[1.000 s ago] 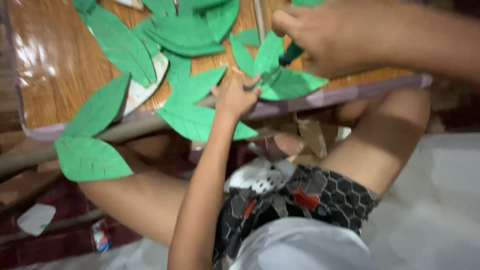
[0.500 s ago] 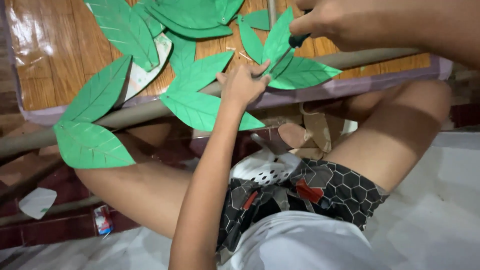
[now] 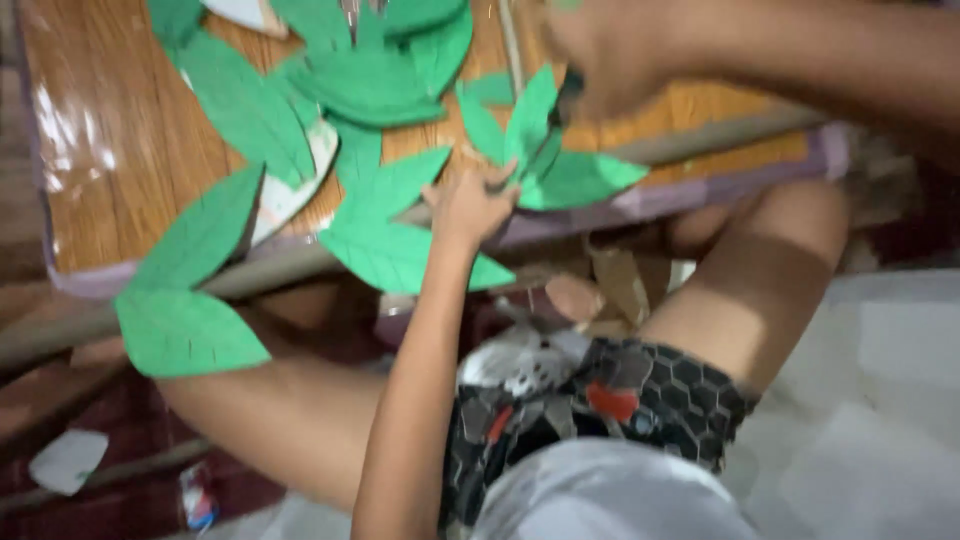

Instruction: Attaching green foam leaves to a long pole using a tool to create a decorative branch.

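Several green paper leaves [image 3: 385, 255] lie on a low wooden table [image 3: 110, 150] over my lap. My left hand [image 3: 470, 205] reaches up to the table's near edge and pinches the base of a small cluster of green leaves [image 3: 525, 140]. My right hand [image 3: 610, 50], blurred at the top right, is closed around a dark tool [image 3: 570, 85] just above that cluster. What kind of tool it is cannot be made out.
A large leaf [image 3: 185, 330] hangs over the table's front left edge. White paper scraps [image 3: 65, 460] lie on the floor at the lower left. My bare knees and patterned shorts [image 3: 600, 400] sit under the table. Brown card pieces [image 3: 620, 285] lie by my lap.
My right hand has shifted left, closer over the small leaf cluster. My left hand keeps its pinch at the cluster's base. The view has wobbled slightly.
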